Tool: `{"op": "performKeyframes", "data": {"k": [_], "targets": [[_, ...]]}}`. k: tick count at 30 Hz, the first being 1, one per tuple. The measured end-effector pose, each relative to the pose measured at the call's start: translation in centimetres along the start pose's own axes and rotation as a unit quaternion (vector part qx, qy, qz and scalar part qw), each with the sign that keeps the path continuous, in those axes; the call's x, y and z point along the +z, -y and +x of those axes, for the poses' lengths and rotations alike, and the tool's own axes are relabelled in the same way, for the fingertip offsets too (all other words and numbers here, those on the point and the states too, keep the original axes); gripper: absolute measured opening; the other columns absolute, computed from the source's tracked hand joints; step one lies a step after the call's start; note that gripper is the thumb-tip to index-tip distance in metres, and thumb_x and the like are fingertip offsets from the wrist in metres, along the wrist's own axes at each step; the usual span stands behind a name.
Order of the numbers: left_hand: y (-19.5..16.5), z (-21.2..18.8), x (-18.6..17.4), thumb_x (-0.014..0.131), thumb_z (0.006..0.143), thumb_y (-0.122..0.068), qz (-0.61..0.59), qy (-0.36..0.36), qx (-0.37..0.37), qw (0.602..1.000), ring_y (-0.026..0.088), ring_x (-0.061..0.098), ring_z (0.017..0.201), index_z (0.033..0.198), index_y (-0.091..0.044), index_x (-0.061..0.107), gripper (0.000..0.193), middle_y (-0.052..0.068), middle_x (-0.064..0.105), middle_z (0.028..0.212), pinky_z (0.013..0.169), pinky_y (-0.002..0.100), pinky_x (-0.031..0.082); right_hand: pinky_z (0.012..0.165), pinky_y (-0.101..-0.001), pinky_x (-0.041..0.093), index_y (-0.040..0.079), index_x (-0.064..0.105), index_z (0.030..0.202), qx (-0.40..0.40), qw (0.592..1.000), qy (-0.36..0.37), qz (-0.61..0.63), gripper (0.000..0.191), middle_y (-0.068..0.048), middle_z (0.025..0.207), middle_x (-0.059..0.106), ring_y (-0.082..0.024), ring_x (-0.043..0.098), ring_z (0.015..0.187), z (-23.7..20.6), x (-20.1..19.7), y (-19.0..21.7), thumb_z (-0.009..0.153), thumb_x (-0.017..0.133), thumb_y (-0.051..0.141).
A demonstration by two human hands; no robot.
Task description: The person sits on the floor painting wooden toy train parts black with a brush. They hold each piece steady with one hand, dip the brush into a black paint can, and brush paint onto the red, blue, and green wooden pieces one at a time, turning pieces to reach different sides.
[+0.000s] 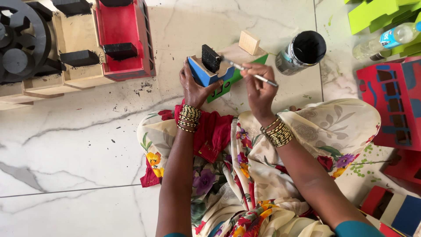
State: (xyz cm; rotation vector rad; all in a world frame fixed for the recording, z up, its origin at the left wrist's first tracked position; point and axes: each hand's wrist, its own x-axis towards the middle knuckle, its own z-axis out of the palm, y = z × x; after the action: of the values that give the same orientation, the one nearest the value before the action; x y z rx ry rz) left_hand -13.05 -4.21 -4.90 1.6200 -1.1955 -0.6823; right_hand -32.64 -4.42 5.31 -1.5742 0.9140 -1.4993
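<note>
Wooden toy piece (221, 70), blue and green with a black block on top, rests on marble floor (87, 131) ahead of the lap. Left hand (193, 87) closed on its blue end. Right hand (259, 90) pinches thin paintbrush (252, 74), bristles touching the block. Open black paint can (302, 52) just right.

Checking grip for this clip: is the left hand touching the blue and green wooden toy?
Touching. The head view shows the left hand with fingers wrapped on the blue end of the wooden toy, while the right hand holds a paintbrush.
</note>
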Motion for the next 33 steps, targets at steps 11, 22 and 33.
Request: {"op": "performKeyframes", "data": {"k": [11, 22, 33], "targets": [[0.5, 0.1, 0.1, 0.101, 0.056, -0.048, 0.005, -0.003, 0.003, 1.0, 0.041, 0.046, 0.134, 0.159, -0.003, 0.022, 0.138, 0.027, 0.035, 0.145, 0.11, 0.049, 0.047, 0.091, -0.0251, 0.06, 0.001, 0.053, 0.11, 0.029, 0.999, 0.013, 0.012, 0.015, -0.018, 0.122, 0.067, -0.018, 0.068, 0.112, -0.8, -0.2, 0.6, 0.104, 0.066, -0.004], [0.1, 0.0, 0.1, 0.101, 0.058, -0.048, 0.006, 0.002, 0.009, 1.0, 0.042, 0.045, 0.135, 0.159, -0.002, 0.02, 0.138, 0.027, 0.034, 0.146, 0.108, 0.05, 0.048, 0.088, -0.0264, 0.062, 0.001, 0.054, 0.11, -0.021, 1.0, 0.014, -0.002, 0.014, -0.016, 0.123, 0.067, -0.018, 0.07, 0.111, 0.9, 0.5, 1.9, 0.105, 0.066, -0.004], [0.9, 0.0, 0.2, 0.102, 0.057, -0.045, 0.0, 0.003, 0.017, 1.0, 0.043, 0.043, 0.136, 0.16, 0.002, 0.016, 0.142, 0.029, 0.035, 0.146, 0.112, 0.048, 0.046, 0.082, -0.0254, 0.063, 0.0, 0.056, 0.107, 0.011, 0.995, 0.023, -0.092, 0.011, -0.015, 0.118, 0.072, -0.016, 0.074, 0.104, 1.1, 0.7, 2.6, 0.103, 0.065, -0.006]]}}
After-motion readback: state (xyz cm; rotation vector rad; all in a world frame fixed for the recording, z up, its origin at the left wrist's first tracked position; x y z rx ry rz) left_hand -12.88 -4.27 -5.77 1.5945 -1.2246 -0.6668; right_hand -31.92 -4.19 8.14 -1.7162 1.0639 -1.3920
